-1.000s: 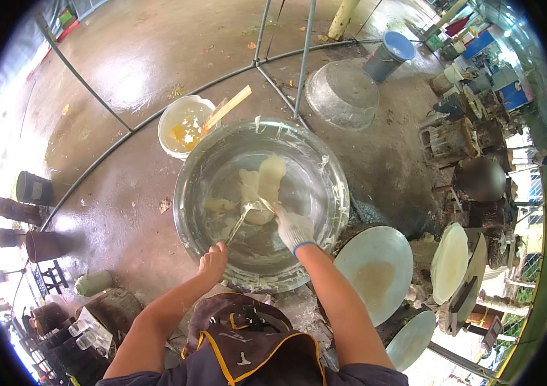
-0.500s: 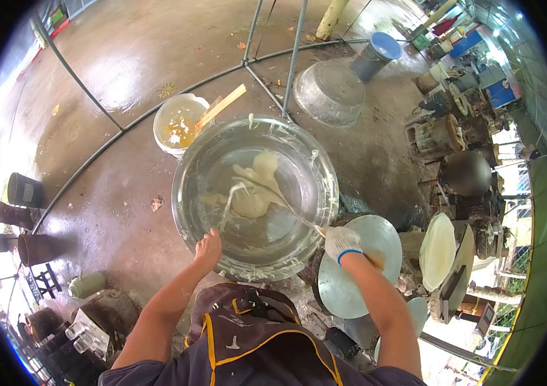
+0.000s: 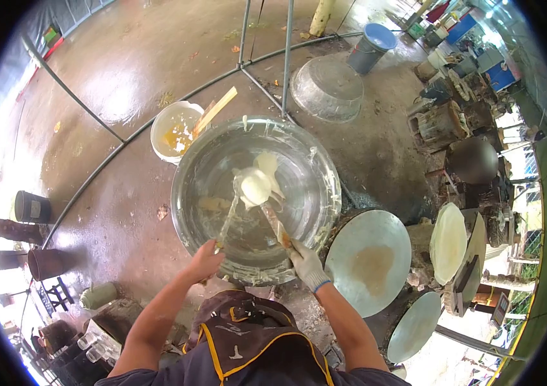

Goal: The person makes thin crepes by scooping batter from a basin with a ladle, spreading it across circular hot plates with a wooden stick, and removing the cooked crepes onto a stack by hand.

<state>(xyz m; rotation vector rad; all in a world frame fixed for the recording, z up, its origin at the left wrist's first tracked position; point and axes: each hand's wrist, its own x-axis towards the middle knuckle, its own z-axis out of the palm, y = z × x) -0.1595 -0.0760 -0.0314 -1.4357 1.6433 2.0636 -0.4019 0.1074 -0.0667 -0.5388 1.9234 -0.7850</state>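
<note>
Since the frame half a second back, my right hand [image 3: 307, 262] has come leftward, away from the large round plate [image 3: 339, 252], and now sits by the near right rim of the metal basin [image 3: 180, 170]. It wears a pale glove with a blue cuff; its fingers are curled closed round the handle of a flat, batter-smeared stick [image 3: 275, 225], whose far end slants forward and left to the ladle [image 3: 255, 187]. Whether glove and rim touch, I cannot tell. Bare, my left hand [image 3: 206, 262] is at the near left rim, fingers closed round the ladle's smeared handle. The ladle's head lies ahead of and between both hands, over the basin, carrying a rounded pale mass. More pale batter [image 3: 267, 164] shows just beyond it, inside the basin; streaks of the same coat the walls. Beyond my left hand, past the basin's far left side, stands a white bucket [image 3: 169, 132] with yellowish contents and a wooden slat [image 3: 219, 106] leaning out. Immediately right of my right hand, the large round plate bears a brownish patch; a smaller plate [image 3: 414, 327] lies nearer my body, and a pale disc [image 3: 448, 243] stands farther right.
</note>
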